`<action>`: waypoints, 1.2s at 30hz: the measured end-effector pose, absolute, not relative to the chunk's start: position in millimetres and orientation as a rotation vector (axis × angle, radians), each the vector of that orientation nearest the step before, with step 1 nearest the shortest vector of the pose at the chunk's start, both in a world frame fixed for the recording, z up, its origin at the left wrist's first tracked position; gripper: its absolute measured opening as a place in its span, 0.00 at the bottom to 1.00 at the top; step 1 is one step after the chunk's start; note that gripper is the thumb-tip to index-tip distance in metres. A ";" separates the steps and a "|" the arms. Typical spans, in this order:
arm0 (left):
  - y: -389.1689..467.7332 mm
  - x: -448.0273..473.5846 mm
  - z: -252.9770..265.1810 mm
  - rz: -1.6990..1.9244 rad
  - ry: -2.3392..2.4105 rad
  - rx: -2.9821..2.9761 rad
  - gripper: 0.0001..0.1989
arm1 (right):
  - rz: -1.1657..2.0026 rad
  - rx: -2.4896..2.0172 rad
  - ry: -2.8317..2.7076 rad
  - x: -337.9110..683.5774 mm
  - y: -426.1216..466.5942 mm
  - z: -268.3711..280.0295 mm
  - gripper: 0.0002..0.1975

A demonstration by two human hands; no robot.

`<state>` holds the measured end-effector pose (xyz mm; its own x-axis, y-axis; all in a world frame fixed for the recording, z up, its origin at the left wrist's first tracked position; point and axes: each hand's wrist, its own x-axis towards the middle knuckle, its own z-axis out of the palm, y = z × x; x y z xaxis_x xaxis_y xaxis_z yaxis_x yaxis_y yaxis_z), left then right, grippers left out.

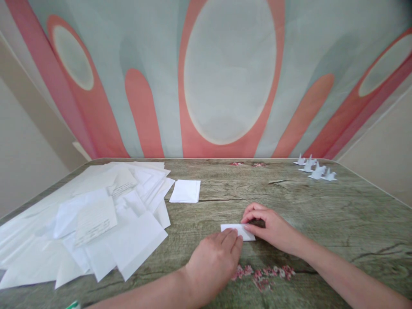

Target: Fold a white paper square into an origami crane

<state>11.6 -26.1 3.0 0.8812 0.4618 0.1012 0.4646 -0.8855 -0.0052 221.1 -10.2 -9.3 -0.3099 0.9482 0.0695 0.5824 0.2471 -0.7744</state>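
Observation:
A small sheet of white paper [247,236], folded into a narrow rectangle, lies on the wooden-look table in front of me. My left hand [215,262] rests palm down, its fingers stretched over the paper's near side and pressing on it. At the right end, my right hand [270,225] pinches the paper, thumb on top and curled fingers at its far edge. Part of the paper is hidden under the left fingers. Beyond it to the left sits a small stack of square white paper [186,191].
A large spread of loose white sheets [141,240] covers the table's left side. Several folded white paper cranes [317,170] stand at the far right. Pink flower prints [267,273] mark the tabletop [341,219]. A patterned backdrop [230,77] rises behind the far edge.

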 end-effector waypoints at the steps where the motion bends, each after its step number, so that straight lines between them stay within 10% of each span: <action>1: -25.7 11.3 2.6 -0.163 -0.738 -3.017 0.14 | 0.890 -1.388 -1.982 221.2 -10.2 -9.2 0.05; 36: -27.5 11.4 2.5 -0.221 -0.746 -2.978 0.13 | 0.837 -1.375 -2.143 212.3 -20.2 -5.6 0.10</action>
<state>11.4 -27.5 2.5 0.8723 0.4642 0.1538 0.4733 -0.8805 -0.0265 212.3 -20.2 -5.6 -0.3969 0.9164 0.0521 0.6385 0.3164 -0.7016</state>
